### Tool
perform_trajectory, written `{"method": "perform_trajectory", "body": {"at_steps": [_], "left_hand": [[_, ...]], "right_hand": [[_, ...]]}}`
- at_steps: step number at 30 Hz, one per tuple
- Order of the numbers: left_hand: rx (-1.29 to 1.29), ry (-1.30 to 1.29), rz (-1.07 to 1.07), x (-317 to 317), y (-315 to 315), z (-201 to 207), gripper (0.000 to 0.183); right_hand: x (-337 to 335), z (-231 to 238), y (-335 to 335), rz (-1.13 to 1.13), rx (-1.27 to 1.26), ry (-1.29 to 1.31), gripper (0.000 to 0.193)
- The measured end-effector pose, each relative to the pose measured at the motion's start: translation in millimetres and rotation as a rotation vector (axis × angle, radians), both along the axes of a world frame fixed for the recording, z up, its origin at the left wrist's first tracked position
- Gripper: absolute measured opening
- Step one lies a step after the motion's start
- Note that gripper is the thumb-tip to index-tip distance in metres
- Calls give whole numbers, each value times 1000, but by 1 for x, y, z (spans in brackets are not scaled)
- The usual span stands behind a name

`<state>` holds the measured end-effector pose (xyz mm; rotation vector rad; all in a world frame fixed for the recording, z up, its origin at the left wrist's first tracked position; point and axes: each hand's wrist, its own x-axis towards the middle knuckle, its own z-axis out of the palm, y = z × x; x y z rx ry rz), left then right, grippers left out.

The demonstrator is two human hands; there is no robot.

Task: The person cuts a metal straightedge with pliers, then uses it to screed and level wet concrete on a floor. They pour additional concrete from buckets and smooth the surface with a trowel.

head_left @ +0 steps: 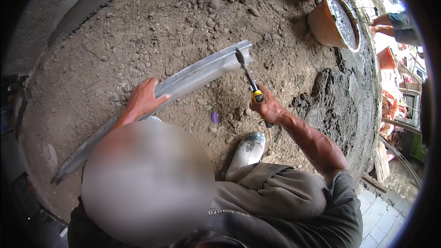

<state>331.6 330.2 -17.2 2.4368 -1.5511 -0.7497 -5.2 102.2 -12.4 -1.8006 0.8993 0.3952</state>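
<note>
While the left hand (140,100) clasps the long grey metal channel (200,71), the right hand (268,108) clenches yellow-and-black-handled snips (252,82); likely light, the channel holds best mid-length.

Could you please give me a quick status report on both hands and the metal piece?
Left hand holding the long grey metal channel. Right hand gripping yellow-and-black snips, blades at the channel's upper right end. Nothing visible blocking the blades.

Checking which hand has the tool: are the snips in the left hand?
No, the right hand grips the snips, while the left hand holds the metal strip.
</note>
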Motion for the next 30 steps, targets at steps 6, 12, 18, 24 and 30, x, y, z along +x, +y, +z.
{"method": "perform_trajectory", "body": {"at_steps": [6,12,18,24,30], "left_hand": [[-2,176,-219,-36,-112,-6,51],[-189,111,-181,-56,-119,-31,20],[-215,84,-190,-60,-116,-31,18],[-206,38,-195,-65,-109,-22,17],[-198,2,-194,-77,-108,-13,19]], "right_hand": [[-10,-9,8,-68,-49,-81,38],[-9,-5,12,55,-146,21,50],[-15,5,21,-223,162,-58,58],[-4,30,13,-296,326,30,67],[-43,-26,8,145,-222,-226,64]]}}
